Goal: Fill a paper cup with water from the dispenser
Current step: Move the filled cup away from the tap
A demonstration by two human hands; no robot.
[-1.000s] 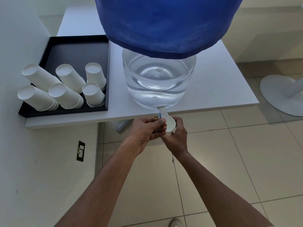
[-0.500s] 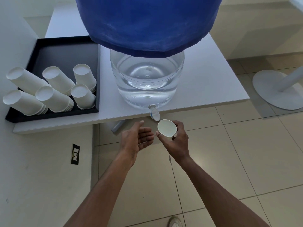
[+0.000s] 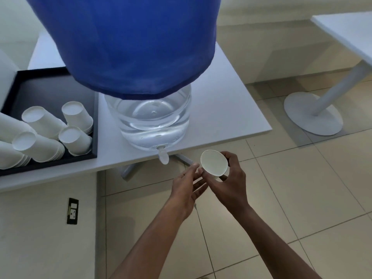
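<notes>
Paper cup (image 3: 214, 162): in right hand (image 3: 229, 186) grip, fingers wrapped round its wall, mouth tilted toward camera.
Tap (image 3: 163, 157): at 10 o'clock from cup, apart, off counter (image 3: 231, 109) edge.
Left hand (image 3: 188, 188): open, empty, nearer tap.

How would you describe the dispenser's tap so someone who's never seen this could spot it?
Find the big clear water jug under the blue cover on the white table. At its base, over the table's front edge, a small translucent tap points down, left of the paper cup held in the right hand.
</notes>
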